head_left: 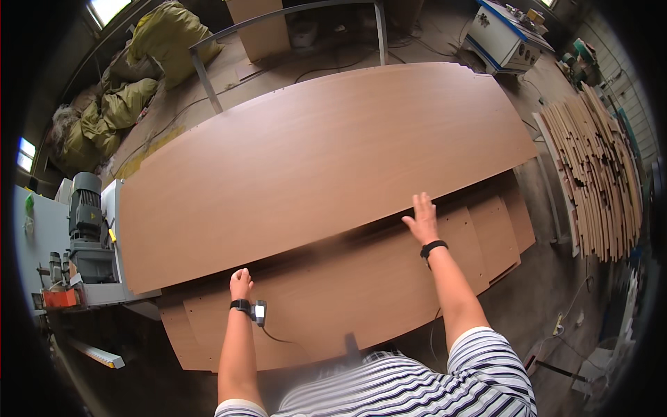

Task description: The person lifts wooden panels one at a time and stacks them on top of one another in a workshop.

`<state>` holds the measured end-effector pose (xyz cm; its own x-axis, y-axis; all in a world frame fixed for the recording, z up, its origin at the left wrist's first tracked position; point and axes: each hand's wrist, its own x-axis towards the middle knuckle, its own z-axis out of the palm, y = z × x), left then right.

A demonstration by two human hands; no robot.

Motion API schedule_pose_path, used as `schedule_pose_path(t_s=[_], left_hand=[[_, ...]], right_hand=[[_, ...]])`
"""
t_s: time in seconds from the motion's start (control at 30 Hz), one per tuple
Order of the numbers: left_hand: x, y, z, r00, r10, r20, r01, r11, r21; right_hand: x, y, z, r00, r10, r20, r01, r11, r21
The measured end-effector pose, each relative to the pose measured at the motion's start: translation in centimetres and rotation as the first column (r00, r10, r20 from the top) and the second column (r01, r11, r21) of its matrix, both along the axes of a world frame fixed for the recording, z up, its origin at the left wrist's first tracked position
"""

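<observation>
A large wood-coloured panel (326, 153) spans the middle of the view, its near edge raised above a stack of similar boards (389, 264), with a dark gap between them. My left hand (241, 284) is closed at the panel's near edge, left of the middle; its fingertips are partly hidden there. Farther right, my right hand (422, 221) has its fingers stretched and spread, with the fingertips at the same edge. Each wrist wears a black band, and a small dark device (260, 313) with a cable sits at the left one.
A grey motor (86, 208) on a machine stands at the left. Stacked wooden strips (590, 174) lie at the right. Beyond the panel are a metal rail (292, 10), stuffed yellowish sacks (167, 42) and a white-and-blue cabinet (500, 38). Cables cross the floor.
</observation>
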<state>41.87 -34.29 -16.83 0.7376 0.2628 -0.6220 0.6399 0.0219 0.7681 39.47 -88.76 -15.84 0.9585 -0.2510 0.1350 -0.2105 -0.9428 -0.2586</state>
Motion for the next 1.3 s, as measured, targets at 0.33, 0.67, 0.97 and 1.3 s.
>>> schedule_pose_path(t_s=[0.33, 0.67, 0.97, 1.3], left_hand=[[-2.0, -4.9, 1.4, 0.997, -0.067, 0.049, 0.067, 0.998, 0.000], [-25.9, -1.6, 5.9, 0.933, -0.059, -0.354, 0.024, 0.994, -0.102], [-39.4, 5.1, 9.2, 0.943, 0.261, -0.208, -0.249, 0.965, 0.080], [-51.3, 13.2, 4.4, 0.899, 0.339, -0.277, -0.370, 0.927, -0.064]], right_hand=[[3.9, 3.5, 0.0, 0.969, 0.225, -0.105, -0.244, 0.942, -0.233], [4.8, 2.6, 0.8, 0.923, 0.306, -0.234, -0.335, 0.937, -0.098], [-20.2, 9.8, -2.0, 0.852, 0.372, -0.369, -0.160, 0.855, 0.493], [-31.4, 26.1, 3.3, 0.437, 0.770, -0.464, -0.405, 0.629, 0.663]])
